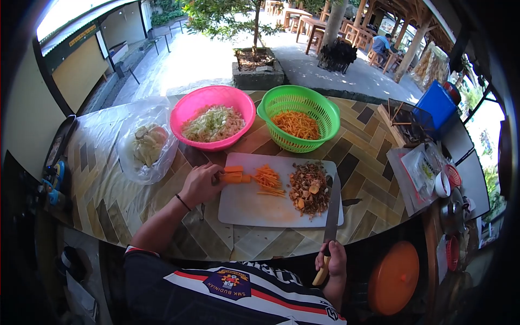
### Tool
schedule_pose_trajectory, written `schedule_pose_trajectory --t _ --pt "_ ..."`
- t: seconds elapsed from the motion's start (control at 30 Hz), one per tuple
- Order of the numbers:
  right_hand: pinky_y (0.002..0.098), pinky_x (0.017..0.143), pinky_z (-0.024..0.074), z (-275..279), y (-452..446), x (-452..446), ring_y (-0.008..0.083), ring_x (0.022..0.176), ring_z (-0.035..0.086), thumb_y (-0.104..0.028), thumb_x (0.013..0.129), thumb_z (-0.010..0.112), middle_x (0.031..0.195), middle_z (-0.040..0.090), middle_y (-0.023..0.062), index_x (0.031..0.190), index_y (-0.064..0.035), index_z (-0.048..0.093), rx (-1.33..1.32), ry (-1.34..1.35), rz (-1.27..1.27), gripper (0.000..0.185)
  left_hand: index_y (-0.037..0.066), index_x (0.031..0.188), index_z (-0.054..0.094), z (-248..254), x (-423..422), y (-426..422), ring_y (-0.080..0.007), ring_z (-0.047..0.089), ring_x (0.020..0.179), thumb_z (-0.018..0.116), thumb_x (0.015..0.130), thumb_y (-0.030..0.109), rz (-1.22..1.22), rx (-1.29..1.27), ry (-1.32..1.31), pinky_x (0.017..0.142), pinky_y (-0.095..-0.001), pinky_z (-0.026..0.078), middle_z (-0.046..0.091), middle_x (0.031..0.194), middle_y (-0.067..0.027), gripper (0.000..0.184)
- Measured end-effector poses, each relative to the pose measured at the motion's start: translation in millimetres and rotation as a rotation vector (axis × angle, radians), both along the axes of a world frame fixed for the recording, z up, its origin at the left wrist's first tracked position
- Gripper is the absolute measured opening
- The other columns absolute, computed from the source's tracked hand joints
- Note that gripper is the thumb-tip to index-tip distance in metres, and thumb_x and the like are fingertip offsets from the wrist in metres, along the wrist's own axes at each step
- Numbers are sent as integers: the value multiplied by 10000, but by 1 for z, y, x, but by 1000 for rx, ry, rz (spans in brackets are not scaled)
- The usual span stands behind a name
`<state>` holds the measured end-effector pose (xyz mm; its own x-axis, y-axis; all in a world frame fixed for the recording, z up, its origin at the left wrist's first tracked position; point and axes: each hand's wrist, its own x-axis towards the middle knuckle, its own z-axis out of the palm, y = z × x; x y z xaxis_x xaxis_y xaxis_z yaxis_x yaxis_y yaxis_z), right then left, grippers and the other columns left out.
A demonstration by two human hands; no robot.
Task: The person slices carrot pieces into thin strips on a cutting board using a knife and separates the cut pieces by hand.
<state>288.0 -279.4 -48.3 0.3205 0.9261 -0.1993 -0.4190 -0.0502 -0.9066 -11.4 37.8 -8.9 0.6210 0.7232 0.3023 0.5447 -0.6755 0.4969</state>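
My left hand (201, 184) rests at the left edge of the white cutting board (254, 211), its fingertips closed on a few orange carrot pieces (233, 174). Just right of them lies a small pile of carrot sticks (268, 180). A heap of brownish peelings and scraps (310, 188) covers the board's right side. My right hand (335, 262) grips the wooden handle of a large kitchen knife (332, 214). Its blade points away from me along the board's right edge, beside the scraps.
Behind the board stand a pink bowl (184, 130) of pale shredded vegetable and a green colander (298, 144) of carrot shreds. A plastic bag (130, 162) with pale pieces lies left. An orange lid (394, 279) is at lower right. A person (382, 45) sits far back.
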Motion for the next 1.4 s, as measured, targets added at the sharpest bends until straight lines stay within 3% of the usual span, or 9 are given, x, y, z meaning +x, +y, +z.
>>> schedule_pose_trajectory --t 0.33,0.43,0.53,0.7,0.87,1.0,1.1,1.23,1.4 --pt "321 382 448 -1 2 0 188 374 470 -391 1026 427 519 461 81 909 -40 497 -7 -66 -9 377 90 861 647 15 2 -28 -251 635 800 719 763 141 -89 222 23 781 -364 489 626 798 -70 132" --pt "319 391 451 0 3 -3 189 384 479 -384 1026 434 520 466 82 908 -41 501 -11 -49 -16 369 97 872 668 11 6 -43 -243 631 825 718 778 172 -135 82 133 796 -357 475 629 826 -64 130" --pt "315 414 455 3 4 -5 189 407 495 -375 1025 447 529 483 85 904 -40 507 -28 -31 -48 361 102 907 689 18 2 -47 -244 630 869 729 776 176 -327 11 90 799 -366 480 636 875 -63 156" --pt "323 377 446 0 6 -7 189 376 475 -378 1022 442 519 464 81 916 -45 502 -24 -59 -83 354 88 979 695 18 -3 -21 -258 620 1003 772 769 239 -373 64 52 868 -400 482 645 1064 -68 270" --pt "326 367 443 3 8 -15 189 361 460 -342 1017 452 507 445 76 926 -46 500 -37 -100 -141 314 111 1007 674 17 1 -3 -252 582 1090 739 787 316 -533 242 79 926 -430 459 628 1167 -47 307" --pt "315 438 480 2 2 -28 175 451 513 -169 930 512 588 478 76 997 -36 469 -26 -158 -196 155 131 1040 691 8 4 -4 -243 586 1107 759 790 321 -564 245 125 924 -408 463 626 1227 -31 321" --pt "311 530 521 5 -8 -44 157 569 564 -21 827 527 708 531 83 1090 -25 426 21 -171 -189 281 122 1035 686 7 4 -10 -254 588 1102 747 803 297 -599 234 97 898 -409 484 637 1184 -40 297" --pt "319 595 533 13 -20 -77 155 622 585 -1 836 535 747 542 85 1139 -12 420 -80 -113 -47 325 103 1043 676 8 -1 3 -272 597 1079 740 810 267 -675 231 79 866 -411 509 643 1147 -63 292" --pt "304 672 520 15 -13 -125 151 692 601 -18 912 528 789 558 73 1250 8 382 -153 -251 90 369 89 1057 677 16 -1 14 -277 613 1048 742 803 240 -715 206 83 854 -400 521 650 1153 -83 302"
